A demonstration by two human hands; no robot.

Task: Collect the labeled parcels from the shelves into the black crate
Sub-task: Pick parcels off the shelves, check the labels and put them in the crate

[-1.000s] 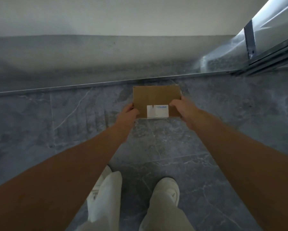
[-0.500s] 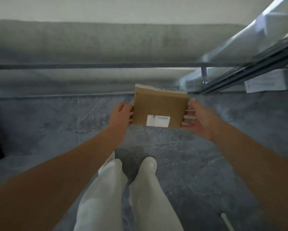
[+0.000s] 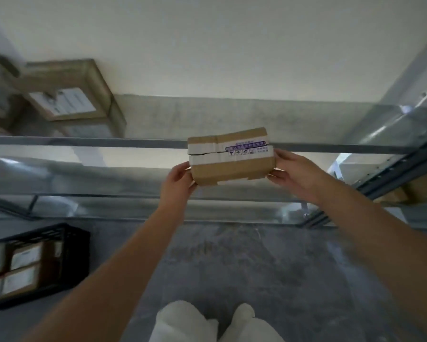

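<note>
At your lower left a black slatted plastic crate (image 3: 67, 245) sits on the grey marbled floor (image 3: 269, 267), cut off by the frame edge. Inside it lie several brown parcels with white labels (image 3: 22, 267), packed side by side; how many you cannot tell, since the crate runs out of view

Above it, at the upper left, a brown cardboard box with a white paper label (image 3: 69, 95) rests on a grey metal shelf (image 3: 146, 142). It is blurred and the label print cannot be read. More brown shapes left of it are too smeared to identify

In the middle, your left hand (image 3: 176, 185) and your right hand (image 3: 295, 172) hold a small brown cardboard parcel (image 3: 231, 156) between them, in the air in front of the shelf edge. Left fingers curl around its lower left corner; right fingers press its right end, with the thumb on top. A white tape band with purple print crosses the parcel's top; the print is too small to read

At the bottom centre your white trouser legs (image 3: 207, 324) show, cropped by the frame

On the right a grey metal shelf upright (image 3: 405, 95) slants upward, and under a side rail brown cardboard (image 3: 419, 188) shows, mostly hidden
</note>
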